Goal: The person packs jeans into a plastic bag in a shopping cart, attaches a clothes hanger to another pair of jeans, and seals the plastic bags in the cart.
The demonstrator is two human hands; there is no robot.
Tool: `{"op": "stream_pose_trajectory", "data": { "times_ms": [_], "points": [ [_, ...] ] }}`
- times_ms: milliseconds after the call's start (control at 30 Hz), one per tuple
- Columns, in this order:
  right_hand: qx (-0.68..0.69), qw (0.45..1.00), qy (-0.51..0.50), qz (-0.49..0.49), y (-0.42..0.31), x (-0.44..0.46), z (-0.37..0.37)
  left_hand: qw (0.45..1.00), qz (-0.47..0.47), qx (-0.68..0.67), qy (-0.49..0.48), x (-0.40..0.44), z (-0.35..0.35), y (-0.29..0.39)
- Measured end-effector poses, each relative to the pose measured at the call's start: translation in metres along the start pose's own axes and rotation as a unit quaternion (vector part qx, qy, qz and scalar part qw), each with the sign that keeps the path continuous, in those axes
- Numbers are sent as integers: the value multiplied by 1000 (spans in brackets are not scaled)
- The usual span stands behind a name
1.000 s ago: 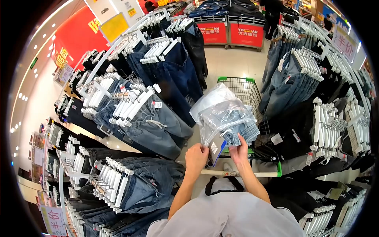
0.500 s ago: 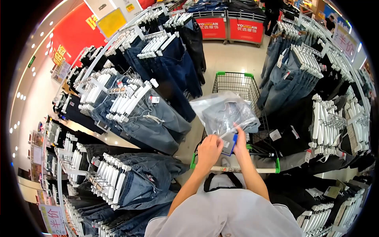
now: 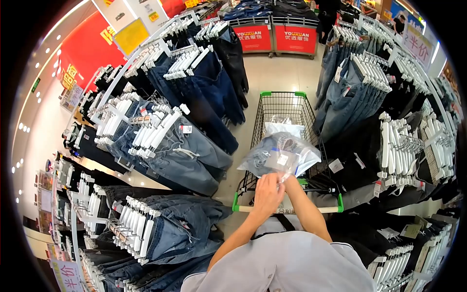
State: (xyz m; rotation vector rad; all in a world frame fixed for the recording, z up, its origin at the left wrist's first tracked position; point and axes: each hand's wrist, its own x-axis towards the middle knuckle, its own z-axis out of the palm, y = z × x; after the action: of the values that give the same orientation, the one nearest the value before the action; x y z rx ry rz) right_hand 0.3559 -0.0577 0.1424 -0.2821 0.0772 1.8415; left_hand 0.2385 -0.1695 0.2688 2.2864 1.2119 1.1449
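Shop aisle (image 3: 275, 73), with folded denim (image 3: 289, 144) in a clear bag (image 3: 309, 153) above a cart (image 3: 283, 102).
At left, grey-blue jeans (image 3: 194, 168) hang on white hangers (image 3: 163, 131). The left hand (image 3: 268, 193) bends over the bag's near edge, its fingers closed on the plastic. The bag is over the cart's near half, between its left and right edges; whether anything supports it from below is unclear. Folded denim and a blue-edged card (image 3: 278, 159) appear fully inside already; whether the bag's mouth is sealed cannot be told. Nearer the cart's far edge, a white packet (image 3: 284, 127) lies in it. The right hand (image 3: 291, 184) is just beside the left, mostly hidden, so I cannot tell its grip. At right hang blue jeans (image 3: 357, 104).
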Motion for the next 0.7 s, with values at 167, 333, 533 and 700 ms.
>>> {"op": "stream_pose_trajectory", "data": {
  "times_ms": [167,333,533,700],
  "points": [
    [-16,1000,10,-1,-2,4,-11,960,-232,136,-77,-42,13,-36],
    [-66,997,21,27,-5,13,-21,973,-228,-40,18,-42,27,-53],
    [-115,991,28,56,-11,25,-32,946,-309,-91,35,-19,3,-35],
    [-129,989,31,72,-2,36,-39,976,-219,1,15,-15,-15,-20]
  ]
}}
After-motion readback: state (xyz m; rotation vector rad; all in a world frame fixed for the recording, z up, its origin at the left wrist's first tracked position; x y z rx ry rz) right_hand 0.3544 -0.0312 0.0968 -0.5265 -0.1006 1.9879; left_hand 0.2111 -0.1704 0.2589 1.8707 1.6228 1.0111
